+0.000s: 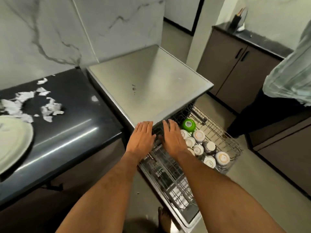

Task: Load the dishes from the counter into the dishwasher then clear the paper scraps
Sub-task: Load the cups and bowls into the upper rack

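The steel dishwasher (148, 78) stands open, its upper wire rack (232, 145) pulled out to the right. Several upturned white bowls (198, 136) and a green bowl (188, 125) sit in the rack. My left hand (141, 137) lies flat with straight fingers at the dishwasher's front edge. My right hand (173, 138) reaches over the rack beside it, fingers straight, holding nothing. A large white plate (13, 142) lies on the black counter (67, 132) at the far left. Torn paper scraps (50, 108) are scattered behind the plate.
The lowered dishwasher door (185, 207) with the lower rack juts into the floor space below my arms. Another person (289, 81) stands at the right by brown cabinets (235, 69). My bare foot (164, 219) is near the door.
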Available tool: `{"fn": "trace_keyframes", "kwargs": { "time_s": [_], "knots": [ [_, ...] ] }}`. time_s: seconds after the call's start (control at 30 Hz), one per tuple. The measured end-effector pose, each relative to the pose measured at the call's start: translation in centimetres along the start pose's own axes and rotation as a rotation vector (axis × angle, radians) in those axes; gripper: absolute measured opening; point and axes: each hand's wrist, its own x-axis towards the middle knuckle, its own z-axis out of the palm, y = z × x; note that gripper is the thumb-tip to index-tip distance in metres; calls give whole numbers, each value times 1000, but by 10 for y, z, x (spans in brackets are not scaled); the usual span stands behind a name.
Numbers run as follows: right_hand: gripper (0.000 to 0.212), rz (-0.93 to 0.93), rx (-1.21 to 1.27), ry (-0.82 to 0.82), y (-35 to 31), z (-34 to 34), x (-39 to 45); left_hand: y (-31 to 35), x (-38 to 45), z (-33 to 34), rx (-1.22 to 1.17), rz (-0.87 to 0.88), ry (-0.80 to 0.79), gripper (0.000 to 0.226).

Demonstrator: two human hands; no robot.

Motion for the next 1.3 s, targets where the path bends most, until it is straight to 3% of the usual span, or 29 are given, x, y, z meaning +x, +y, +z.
{"fn": "trace_keyframes", "kwargs": {
  "time_s": [0.27,0.5,0.93,1.3],
  "knots": [
    [69,-218,-47,175,-123,-37,31,-99,-45,-87,25,-160,193,61],
    [73,-378,-47,229,-235,-47,61,-196,-96,-136,93,-361,281,63],
    [72,-674,-2,183,-403,-28,121,-337,-158,-169,191,-636,355,62],
    [72,-821,98,43,-514,15,215,-459,-148,-151,175,-839,316,58]
  ]
}}
